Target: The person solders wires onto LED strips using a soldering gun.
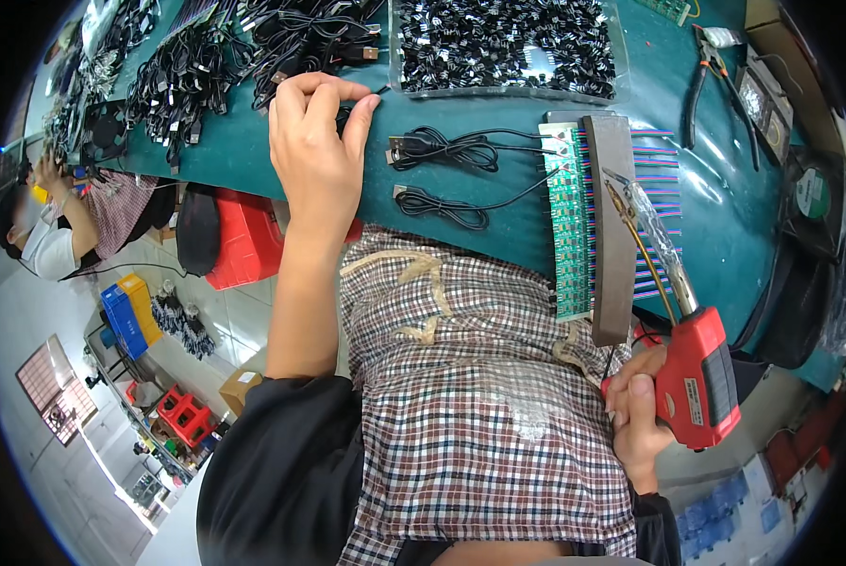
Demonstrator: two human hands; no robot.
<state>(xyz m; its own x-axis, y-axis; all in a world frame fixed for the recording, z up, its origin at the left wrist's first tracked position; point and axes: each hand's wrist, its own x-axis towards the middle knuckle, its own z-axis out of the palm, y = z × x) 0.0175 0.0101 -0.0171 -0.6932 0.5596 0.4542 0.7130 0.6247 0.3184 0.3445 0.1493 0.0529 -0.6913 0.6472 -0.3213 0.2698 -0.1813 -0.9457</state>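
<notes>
My left hand [317, 141] is closed in a pinch over the green bench. A short dark cable end [382, 90] pokes out by the fingertips; most of what they hold is hidden. My right hand [638, 415] grips a red soldering gun [695, 382] by its handle. The gun's metal tip and thin brass-coloured tube [642, 241] point up over a dark bar [609, 236]. That bar lies across a row of green circuit boards [568, 226]. Two bundled black USB cables [451, 151] run to the upper boards. Coloured wires [663, 208] stick out on the bar's right.
A clear tray [508, 94] of small black parts stands at the back. Heaps of black cables [182, 90] lie at the far left. Pliers [706, 94] and a black fan [812, 198] are on the right. A red stool [243, 241] stands left; a co-worker [64, 217] sits beyond.
</notes>
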